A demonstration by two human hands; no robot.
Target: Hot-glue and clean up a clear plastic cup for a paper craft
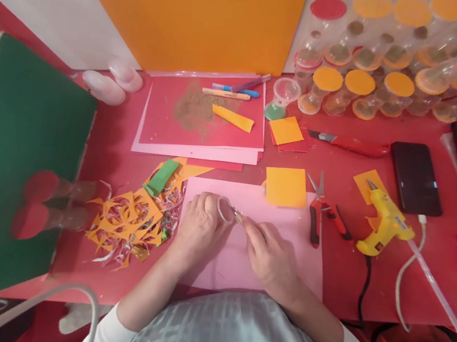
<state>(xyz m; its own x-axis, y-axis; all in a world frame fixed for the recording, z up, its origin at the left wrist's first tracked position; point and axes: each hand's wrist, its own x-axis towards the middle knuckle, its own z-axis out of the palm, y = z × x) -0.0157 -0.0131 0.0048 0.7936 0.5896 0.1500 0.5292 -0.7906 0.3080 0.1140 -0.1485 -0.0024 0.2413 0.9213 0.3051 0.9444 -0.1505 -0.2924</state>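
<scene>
My left hand (198,224) is closed around a small clear plastic cup-like piece (219,211), its round rim facing right. In my right hand (270,253) is a thin tool with a metal tip (237,214); its handle is mostly hidden by the fingers, so its exact kind does not show. The metal tip touches or nearly touches the rim. Both hands are over a pink sheet (233,276). An orange paper square (285,186) lies at the sheet's upper right. Beside it are red-handled scissors (315,216).
Paper scraps (130,216) are heaped left of the sheet. A yellow glue gun (385,222), a phone (416,177) and a red cutter knife (358,146) lie right. Plastic hourglass shapes (359,82) stand stacked behind. A green board (19,149) stands left.
</scene>
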